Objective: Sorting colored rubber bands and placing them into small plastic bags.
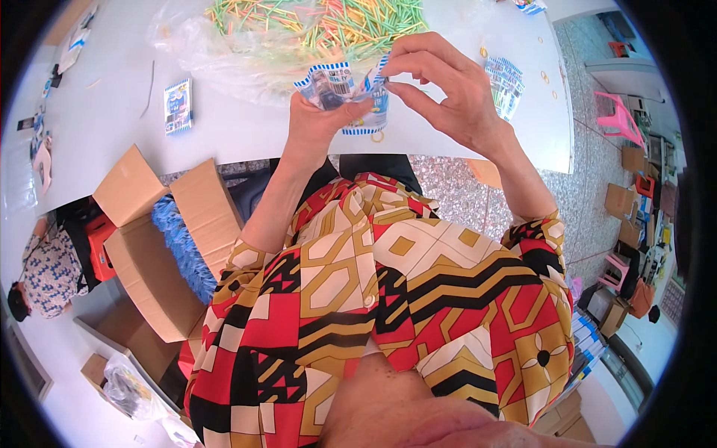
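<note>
My left hand (312, 125) is closed round the lower part of a small blue-and-white plastic packet (364, 119) with striped edges, its thumb lying across the front. The packet's top spreads apart into two flaps. At its upper right flap, the fingertips of my right hand (452, 93) pinch the edge, with thumb and forefinger bent towards each other. What lies inside the packet is hidden. Just beyond my hands, a heap of thin green, yellow and pink sticks (358, 26) rests on a clear plastic sheet (190, 48).
On the white table (239, 134) lie another packet (178, 107) at left and a bunch of packets (506, 86) at right, near several rubber bands (544, 77). An open cardboard box (149, 261) with blue tinsel stands at my left. A person (56, 261) is farther left; pink stools (618, 119) stand right.
</note>
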Available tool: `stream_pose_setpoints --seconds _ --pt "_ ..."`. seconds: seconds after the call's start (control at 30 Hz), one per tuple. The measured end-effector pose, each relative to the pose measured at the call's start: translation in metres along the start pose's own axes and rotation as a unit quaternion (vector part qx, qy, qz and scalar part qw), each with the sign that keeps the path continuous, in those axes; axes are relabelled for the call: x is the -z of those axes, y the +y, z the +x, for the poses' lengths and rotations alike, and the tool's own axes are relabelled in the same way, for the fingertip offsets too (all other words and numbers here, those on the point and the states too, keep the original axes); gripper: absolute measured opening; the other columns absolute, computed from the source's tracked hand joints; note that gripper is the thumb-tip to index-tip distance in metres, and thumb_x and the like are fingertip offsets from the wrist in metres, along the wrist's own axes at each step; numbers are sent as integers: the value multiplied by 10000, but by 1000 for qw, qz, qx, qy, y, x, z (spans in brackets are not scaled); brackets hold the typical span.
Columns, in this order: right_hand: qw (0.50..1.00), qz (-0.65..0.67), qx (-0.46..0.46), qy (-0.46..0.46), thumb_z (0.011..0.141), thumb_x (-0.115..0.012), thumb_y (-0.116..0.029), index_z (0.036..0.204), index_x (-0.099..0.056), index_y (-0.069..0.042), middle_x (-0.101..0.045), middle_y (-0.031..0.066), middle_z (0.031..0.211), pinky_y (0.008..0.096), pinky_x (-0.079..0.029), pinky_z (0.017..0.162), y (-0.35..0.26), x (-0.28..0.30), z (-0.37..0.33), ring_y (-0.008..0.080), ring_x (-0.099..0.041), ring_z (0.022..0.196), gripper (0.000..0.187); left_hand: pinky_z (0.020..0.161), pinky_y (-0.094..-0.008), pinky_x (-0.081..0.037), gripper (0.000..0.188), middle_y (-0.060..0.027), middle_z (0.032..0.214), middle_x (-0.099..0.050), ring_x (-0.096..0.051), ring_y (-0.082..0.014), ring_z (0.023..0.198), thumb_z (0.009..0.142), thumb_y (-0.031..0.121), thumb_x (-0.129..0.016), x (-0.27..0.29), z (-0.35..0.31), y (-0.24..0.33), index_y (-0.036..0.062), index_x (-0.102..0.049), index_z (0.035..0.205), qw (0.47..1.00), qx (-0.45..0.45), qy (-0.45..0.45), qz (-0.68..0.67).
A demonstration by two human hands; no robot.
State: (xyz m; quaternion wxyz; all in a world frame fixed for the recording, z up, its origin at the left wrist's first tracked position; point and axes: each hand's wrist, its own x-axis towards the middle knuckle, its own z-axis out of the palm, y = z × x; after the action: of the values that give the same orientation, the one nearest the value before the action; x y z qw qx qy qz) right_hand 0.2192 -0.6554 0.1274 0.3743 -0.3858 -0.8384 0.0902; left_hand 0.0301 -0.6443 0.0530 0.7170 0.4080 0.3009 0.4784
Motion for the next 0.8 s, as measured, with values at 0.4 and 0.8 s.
stream_pose_setpoints --seconds 0.4,0.8 --pt "992 -46 107 42 690 -692 11 818 -648 -26 -634 72 874 289 -522 617 7 -6 6 204 -633 745 141 693 -270 -504 317 -50 886 -629 -606 -114 771 702 -41 -693 -3 -1 8 15 -576 991 999 45 -1 30" --pt "963 -167 143 156 678 -622 -81 776 -556 -64 -589 30 852 262 -461 492 18 12 -13 166 -595 683 119 858 -325 -466 562 -68 1149 -512 -540 -177 1012 780 -66 -563 -15 18 -20 58 -359 1288 988 126 -58 -62"
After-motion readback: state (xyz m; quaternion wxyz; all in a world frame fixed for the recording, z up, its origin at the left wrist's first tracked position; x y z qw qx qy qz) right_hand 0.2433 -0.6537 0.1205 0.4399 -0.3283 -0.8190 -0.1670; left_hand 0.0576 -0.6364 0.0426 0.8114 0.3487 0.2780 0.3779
